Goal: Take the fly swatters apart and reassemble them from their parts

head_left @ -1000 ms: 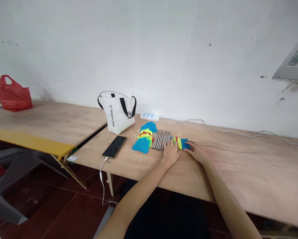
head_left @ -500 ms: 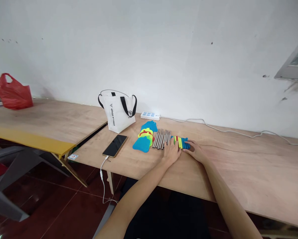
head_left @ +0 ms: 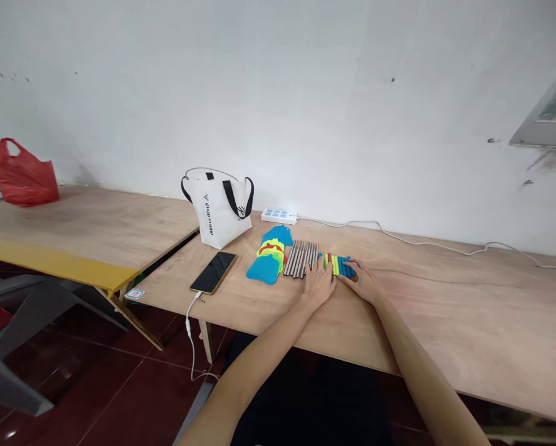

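Observation:
A row of short coloured tubes (head_left: 337, 266), in red, yellow and blue, lies on the table between my two hands. My left hand (head_left: 319, 284) rests at the left end of this row, its fingers stretched over the nearest tubes and the ends of the metal rods. My right hand (head_left: 362, 284) is at the right end, fingers apart and touching the blue tubes. Just left of my left hand, several thin metal rods (head_left: 298, 257) lie side by side. Flat coloured plastic pieces that look like fly-swatter heads (head_left: 265, 269) overlap in a line further left.
A phone (head_left: 213, 272) with a white charging cable lies near the front edge. Behind it stands a white tote bag (head_left: 222, 214). A power strip (head_left: 278, 216) sits by the wall, its cord running right. A red plastic bag (head_left: 22, 176) stands on the neighbouring table.
The view has shifted very slightly. Both hands stay at the ends of the tube row, with the right hand's fingers a touch further left.

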Demonstrator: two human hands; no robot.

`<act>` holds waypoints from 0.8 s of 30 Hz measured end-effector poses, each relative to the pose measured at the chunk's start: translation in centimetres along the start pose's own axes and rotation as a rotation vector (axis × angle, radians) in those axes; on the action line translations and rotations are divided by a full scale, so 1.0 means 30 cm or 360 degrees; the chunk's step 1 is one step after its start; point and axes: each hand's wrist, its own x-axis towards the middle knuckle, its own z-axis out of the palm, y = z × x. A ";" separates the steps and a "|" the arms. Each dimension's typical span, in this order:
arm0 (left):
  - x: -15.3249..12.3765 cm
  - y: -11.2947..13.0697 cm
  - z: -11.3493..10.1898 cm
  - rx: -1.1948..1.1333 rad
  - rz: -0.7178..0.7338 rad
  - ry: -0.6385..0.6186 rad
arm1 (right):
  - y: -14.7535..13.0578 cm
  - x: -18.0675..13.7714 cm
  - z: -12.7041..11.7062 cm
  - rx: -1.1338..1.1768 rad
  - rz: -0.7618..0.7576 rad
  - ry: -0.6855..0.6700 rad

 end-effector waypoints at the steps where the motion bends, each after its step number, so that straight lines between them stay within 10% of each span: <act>1: -0.001 0.001 -0.003 0.0006 0.0001 -0.0002 | -0.005 0.000 -0.001 -0.0008 0.0001 -0.0003; 24: -0.004 -0.006 0.020 -0.0020 -0.0001 0.0022 | 0.029 -0.008 -0.021 0.0362 -0.0082 -0.0041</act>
